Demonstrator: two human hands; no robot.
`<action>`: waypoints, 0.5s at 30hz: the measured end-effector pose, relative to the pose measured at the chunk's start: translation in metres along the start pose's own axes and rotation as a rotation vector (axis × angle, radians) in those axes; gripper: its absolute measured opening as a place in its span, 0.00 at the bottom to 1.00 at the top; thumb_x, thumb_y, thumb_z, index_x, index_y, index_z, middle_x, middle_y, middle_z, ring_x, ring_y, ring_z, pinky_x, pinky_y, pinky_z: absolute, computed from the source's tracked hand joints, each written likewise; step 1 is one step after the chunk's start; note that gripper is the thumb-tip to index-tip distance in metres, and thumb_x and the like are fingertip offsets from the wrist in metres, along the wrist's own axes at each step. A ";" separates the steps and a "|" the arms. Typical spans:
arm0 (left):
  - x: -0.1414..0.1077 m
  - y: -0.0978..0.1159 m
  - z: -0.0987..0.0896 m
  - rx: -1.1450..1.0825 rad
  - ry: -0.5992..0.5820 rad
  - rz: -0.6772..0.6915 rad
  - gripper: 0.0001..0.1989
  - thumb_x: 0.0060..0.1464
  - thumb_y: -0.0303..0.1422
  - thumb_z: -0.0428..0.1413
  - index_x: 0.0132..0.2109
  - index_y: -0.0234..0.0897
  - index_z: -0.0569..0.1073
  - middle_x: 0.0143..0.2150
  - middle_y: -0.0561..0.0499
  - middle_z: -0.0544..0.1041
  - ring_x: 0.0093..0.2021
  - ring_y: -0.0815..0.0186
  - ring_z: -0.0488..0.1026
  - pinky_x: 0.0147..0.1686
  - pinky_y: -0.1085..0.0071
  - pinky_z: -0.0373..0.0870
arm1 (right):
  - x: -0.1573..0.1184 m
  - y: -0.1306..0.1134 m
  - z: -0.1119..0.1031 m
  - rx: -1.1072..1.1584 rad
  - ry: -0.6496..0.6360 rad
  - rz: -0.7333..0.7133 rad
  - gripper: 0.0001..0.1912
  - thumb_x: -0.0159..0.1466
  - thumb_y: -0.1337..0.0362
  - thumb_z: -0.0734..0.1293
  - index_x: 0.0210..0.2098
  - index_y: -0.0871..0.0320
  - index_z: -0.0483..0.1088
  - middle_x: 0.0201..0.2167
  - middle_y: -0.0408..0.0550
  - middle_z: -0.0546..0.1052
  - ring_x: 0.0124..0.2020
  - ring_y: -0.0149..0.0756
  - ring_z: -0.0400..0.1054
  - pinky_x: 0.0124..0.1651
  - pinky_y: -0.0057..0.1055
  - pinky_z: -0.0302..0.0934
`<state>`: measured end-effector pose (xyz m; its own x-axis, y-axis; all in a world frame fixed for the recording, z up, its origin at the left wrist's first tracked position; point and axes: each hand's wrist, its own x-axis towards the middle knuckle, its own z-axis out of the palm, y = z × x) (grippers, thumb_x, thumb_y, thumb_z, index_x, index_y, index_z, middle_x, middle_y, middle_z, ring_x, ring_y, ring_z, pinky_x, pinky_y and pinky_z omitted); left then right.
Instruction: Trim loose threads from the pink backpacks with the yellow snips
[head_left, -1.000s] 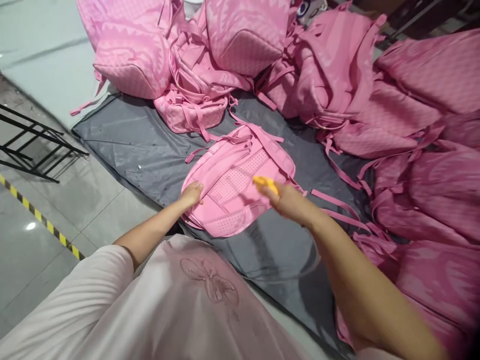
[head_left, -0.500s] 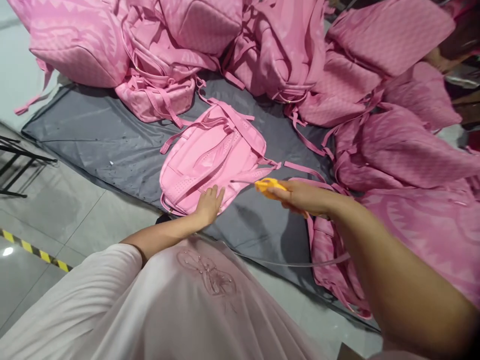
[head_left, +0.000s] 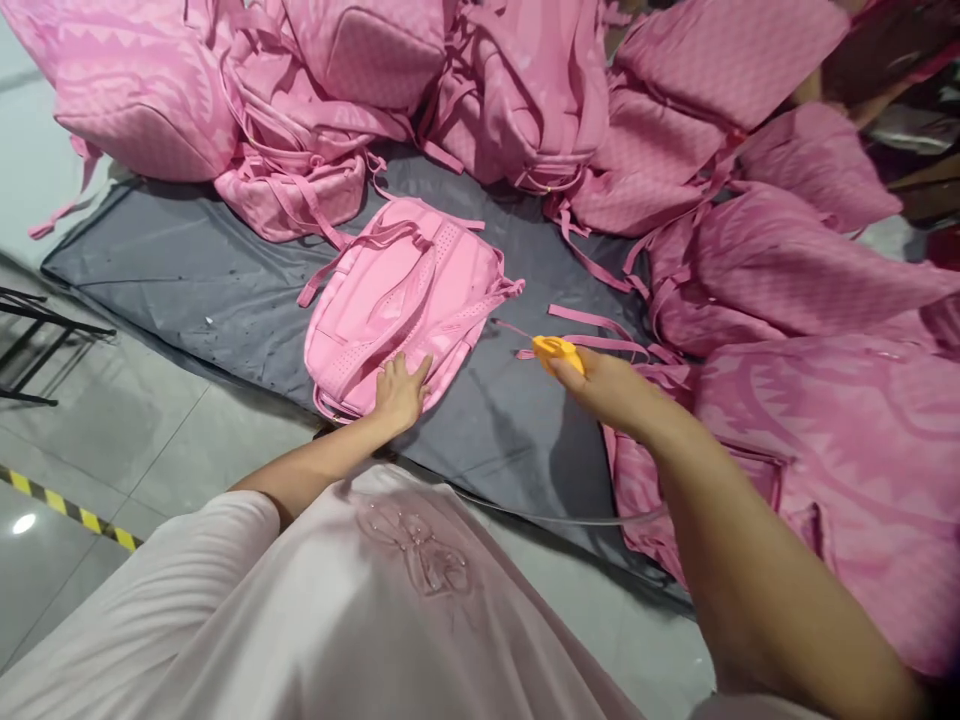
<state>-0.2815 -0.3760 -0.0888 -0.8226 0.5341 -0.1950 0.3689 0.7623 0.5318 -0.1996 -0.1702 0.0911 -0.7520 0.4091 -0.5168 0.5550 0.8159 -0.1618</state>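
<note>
A pink backpack [head_left: 442,270] lies on the grey cloth with its straps facing up. My left hand [head_left: 402,393] presses on its near edge, fingers spread and gripping nothing. To the right of the backpack, my right hand [head_left: 600,385] is closed around a yellow air blow gun [head_left: 556,352]. Its thin nozzle points left toward the backpack, the tip apart from it above the cloth. A clear hose [head_left: 525,515] runs along the near edge of the cloth, partly hidden by my right arm.
Several more pink backpacks are heaped along the far side [head_left: 390,60] and the right side [head_left: 817,430]. The grey cloth [head_left: 187,260] covers the work surface. A black metal frame [head_left: 45,345] and yellow-black floor tape [head_left: 67,508] are at the left.
The blow gun's nozzle has moved from over the backpack's near right side to the right, clear of it. My left hand remains on the backpack; the whole view has shifted slightly.
</note>
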 end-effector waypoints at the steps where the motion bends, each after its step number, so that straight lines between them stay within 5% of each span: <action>1: -0.004 0.004 0.003 0.078 -0.014 0.020 0.31 0.62 0.39 0.55 0.70 0.51 0.59 0.68 0.36 0.59 0.62 0.44 0.62 0.58 0.48 0.63 | 0.003 0.001 0.002 -0.054 0.025 -0.011 0.24 0.73 0.53 0.56 0.56 0.64 0.69 0.44 0.60 0.77 0.39 0.38 0.71 0.40 0.29 0.61; 4: -0.011 0.000 -0.006 0.091 -0.033 0.090 0.28 0.61 0.44 0.56 0.66 0.46 0.67 0.68 0.37 0.60 0.63 0.45 0.62 0.60 0.48 0.62 | 0.007 0.010 0.015 -0.089 -0.034 -0.058 0.25 0.73 0.51 0.56 0.57 0.61 0.70 0.49 0.59 0.77 0.47 0.46 0.72 0.46 0.33 0.61; 7: -0.013 -0.028 -0.037 -0.172 0.243 0.089 0.18 0.63 0.40 0.54 0.56 0.40 0.74 0.65 0.40 0.65 0.64 0.51 0.61 0.64 0.53 0.59 | 0.003 0.017 0.039 -0.110 0.033 -0.014 0.26 0.73 0.50 0.55 0.57 0.63 0.69 0.47 0.61 0.78 0.47 0.49 0.73 0.45 0.34 0.62; 10: -0.001 -0.062 -0.072 -0.733 0.464 -0.336 0.09 0.65 0.34 0.51 0.46 0.35 0.73 0.48 0.44 0.74 0.51 0.63 0.72 0.55 0.65 0.70 | -0.011 0.013 0.072 -0.087 -0.054 0.000 0.26 0.73 0.50 0.54 0.58 0.61 0.68 0.46 0.59 0.79 0.46 0.48 0.74 0.43 0.32 0.61; 13: 0.023 -0.087 -0.092 -1.318 0.234 -0.839 0.12 0.68 0.31 0.45 0.35 0.35 0.67 0.30 0.51 0.69 0.32 0.69 0.72 0.38 0.72 0.75 | -0.026 0.001 0.111 -0.067 -0.201 0.029 0.24 0.73 0.51 0.54 0.58 0.58 0.68 0.44 0.57 0.80 0.45 0.46 0.75 0.39 0.30 0.59; 15: 0.037 -0.095 -0.099 -1.467 0.085 -0.940 0.13 0.68 0.31 0.44 0.33 0.36 0.65 0.26 0.52 0.66 0.27 0.70 0.69 0.31 0.75 0.74 | -0.032 -0.007 0.136 -0.054 -0.242 0.073 0.24 0.73 0.50 0.52 0.57 0.57 0.68 0.42 0.56 0.80 0.42 0.45 0.75 0.36 0.30 0.57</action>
<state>-0.3895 -0.4654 -0.0653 -0.5449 0.0861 -0.8341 -0.8313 -0.1858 0.5239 -0.1311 -0.2449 -0.0051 -0.6005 0.3632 -0.7124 0.5796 0.8114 -0.0750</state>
